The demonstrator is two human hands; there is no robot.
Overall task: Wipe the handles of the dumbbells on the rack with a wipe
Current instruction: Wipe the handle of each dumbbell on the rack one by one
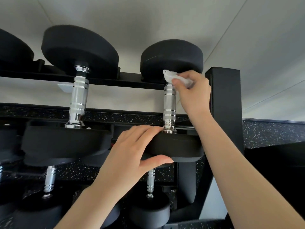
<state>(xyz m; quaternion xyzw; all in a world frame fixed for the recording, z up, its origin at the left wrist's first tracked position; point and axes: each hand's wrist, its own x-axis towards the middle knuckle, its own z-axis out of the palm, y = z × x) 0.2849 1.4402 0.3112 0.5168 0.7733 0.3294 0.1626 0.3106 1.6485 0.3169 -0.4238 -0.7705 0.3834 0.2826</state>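
Note:
A black dumbbell with a chrome handle (pixel 169 103) lies on the top tier of the black rack (pixel 222 96), at its right end. My right hand (pixel 192 95) pinches a crumpled white wipe (pixel 173 78) against the far end of that handle, just under the far weight head. My left hand (pixel 132 151) grips the near weight head (pixel 181 146) of the same dumbbell, fingers on top and thumb underneath. A second, larger dumbbell with its own chrome handle (pixel 79 96) rests to the left on the same tier.
Smaller dumbbells (pixel 151 182) sit on a lower tier beneath my arms. Part of another weight head (pixel 13 48) shows at the far left. The rack's upright post stands right beside my right hand. Speckled black flooring (pixel 272 133) and a pale wall lie beyond.

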